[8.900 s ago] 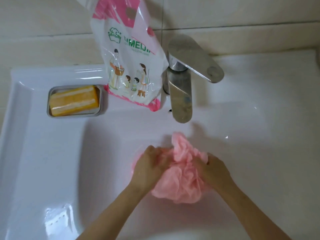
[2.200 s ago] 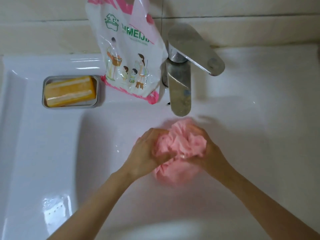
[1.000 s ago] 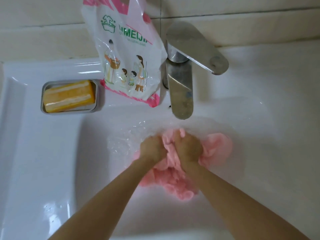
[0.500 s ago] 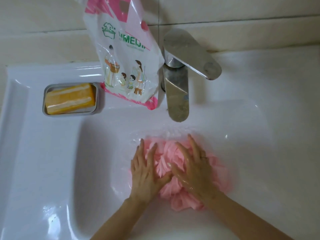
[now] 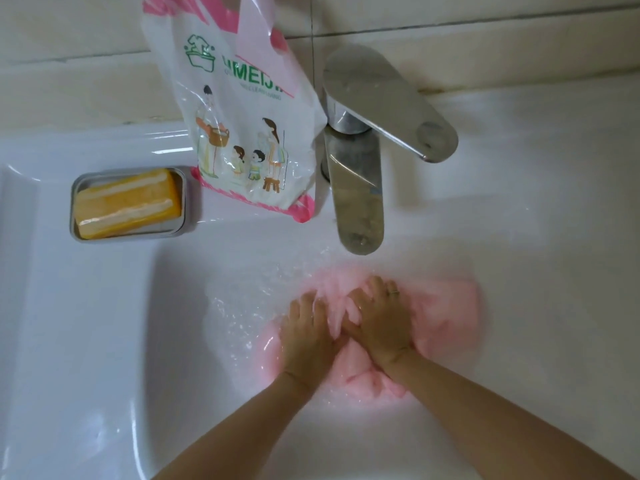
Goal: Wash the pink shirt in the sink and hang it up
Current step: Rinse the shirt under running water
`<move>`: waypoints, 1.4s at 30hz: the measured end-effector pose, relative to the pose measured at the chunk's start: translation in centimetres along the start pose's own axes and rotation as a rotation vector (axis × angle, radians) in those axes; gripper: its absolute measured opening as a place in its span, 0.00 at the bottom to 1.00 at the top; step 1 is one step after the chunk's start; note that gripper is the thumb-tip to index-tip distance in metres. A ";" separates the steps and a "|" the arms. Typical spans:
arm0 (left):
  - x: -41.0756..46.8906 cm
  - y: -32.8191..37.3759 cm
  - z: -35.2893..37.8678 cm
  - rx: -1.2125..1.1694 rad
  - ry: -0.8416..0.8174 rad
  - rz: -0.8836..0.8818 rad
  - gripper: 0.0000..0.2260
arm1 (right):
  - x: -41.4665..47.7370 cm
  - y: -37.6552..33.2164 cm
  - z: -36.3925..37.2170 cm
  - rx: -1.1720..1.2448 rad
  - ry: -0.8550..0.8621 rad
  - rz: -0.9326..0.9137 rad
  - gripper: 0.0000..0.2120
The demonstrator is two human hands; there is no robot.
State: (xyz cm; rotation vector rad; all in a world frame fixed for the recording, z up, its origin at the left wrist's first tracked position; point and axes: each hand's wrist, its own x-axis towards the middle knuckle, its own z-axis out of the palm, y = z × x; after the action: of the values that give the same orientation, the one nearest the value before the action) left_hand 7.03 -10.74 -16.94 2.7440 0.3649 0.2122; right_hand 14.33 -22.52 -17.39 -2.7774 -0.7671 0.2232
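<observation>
Two bare forearms reach up from the near edge into the white sink. The left hand and right hand lie side by side, nearly touching. Both press palm-down with fingers stretched out on the pink shirt, neither hand closed round it. A ring shows on one right finger. The shirt lies bunched and wet in the bottom of the basin, spreading out mostly to the right of the hands. Rippled, splashing water surrounds it on the left.

Just beyond the shirt, the metal faucet points its spout down toward the cloth, its flat lever angled off to the right. On the sink's back ledge to the left sits a grey soap dish holding an orange bar of soap. Between dish and faucet, a white and pink plastic bag with cartoon figures leans against the tiled wall.
</observation>
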 end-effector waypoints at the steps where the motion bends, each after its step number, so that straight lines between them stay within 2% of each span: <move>1: 0.2 -0.2 0.3 0.027 0.014 0.022 0.14 | 0.2 0.1 0.2 0.010 0.031 -0.009 0.15; 6: 1.6 -1.2 1.2 0.174 -0.061 0.081 0.14 | 1.7 0.0 0.0 -0.019 0.153 0.009 0.17; 9: 3.6 -0.4 -0.1 0.050 -0.250 -0.055 0.15 | 2.6 -0.4 -0.6 0.063 0.093 0.081 0.18; 11: 5.0 0.4 -1.5 0.043 -0.333 -0.121 0.16 | 3.1 -0.7 -1.8 0.265 0.069 0.233 0.16; 13: 6.2 0.8 -2.8 -0.205 -0.390 -0.245 0.16 | 2.9 -0.7 -3.3 0.542 -0.004 0.423 0.10; 15: 6.2 0.9 -5.1 -0.506 -0.418 -0.362 0.17 | 1.9 -0.6 -5.1 0.852 -0.036 0.447 0.03; 17: 5.2 1.0 -7.6 -0.785 -0.369 -0.426 0.17 | 0.4 -0.6 -7.4 1.075 -0.043 0.369 0.13; 19: 3.7 1.3 -9.8 -1.080 -0.267 -0.528 0.16 | -1.2 -0.7 -8.9 1.142 -0.107 0.335 0.15; 21: 2.0 1.4 -10.4 -1.190 -0.178 -0.656 0.13 | -2.7 -1.3 -9.4 1.016 -0.128 0.303 0.09; 22: 1.2 1.4 -10.3 -1.181 -0.161 -0.722 0.10 | -3.3 -1.6 -9.4 0.822 -0.094 0.265 0.14; 23: 0.6 1.7 -10.1 -1.076 -0.172 -0.746 0.09 | -3.9 -2.0 -9.0 0.602 -0.061 0.206 0.22; 24: -0.1 1.6 -9.7 -0.813 -0.182 -0.674 0.10 | -4.3 -2.2 -8.1 0.409 -0.001 0.132 0.26; 26: -1.4 0.6 -8.4 -0.217 -0.184 -0.312 0.23 | -4.3 -2.1 -6.4 0.224 0.040 0.074 0.24; 27: -1.8 -0.1 -7.7 -0.033 -0.237 -0.191 0.31 | -4.1 -2.2 -6.0 0.220 -0.002 0.093 0.23; 28: -2.0 -0.6 -7.0 0.082 -0.295 -0.140 0.36 | -3.8 -2.3 -5.5 0.239 -0.077 0.111 0.25; 30: -2.5 -1.3 -5.5 0.118 -0.340 -0.118 0.39 | -3.6 -2.4 -4.1 0.200 -0.123 0.077 0.31; 33: -3.3 -0.8 -4.0 0.069 -0.371 -0.111 0.36 | -3.8 -2.6 -2.3 0.088 -0.128 0.007 0.30; 38: -1.9 0.2 -2.3 -0.016 -0.216 -0.079 0.24 | -2.6 -1.7 0.1 -0.054 -0.005 -0.041 0.23; 42: -0.2 -0.6 -0.4 0.011 -0.098 -0.036 0.14 | -0.9 -1.2 1.8 -0.036 0.077 -0.052 0.20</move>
State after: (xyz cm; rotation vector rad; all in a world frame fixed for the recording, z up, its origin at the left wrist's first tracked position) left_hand 6.60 -10.12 -16.79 2.7436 0.3886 0.0662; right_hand 12.65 -21.63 -18.68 -2.7781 -0.8302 0.0930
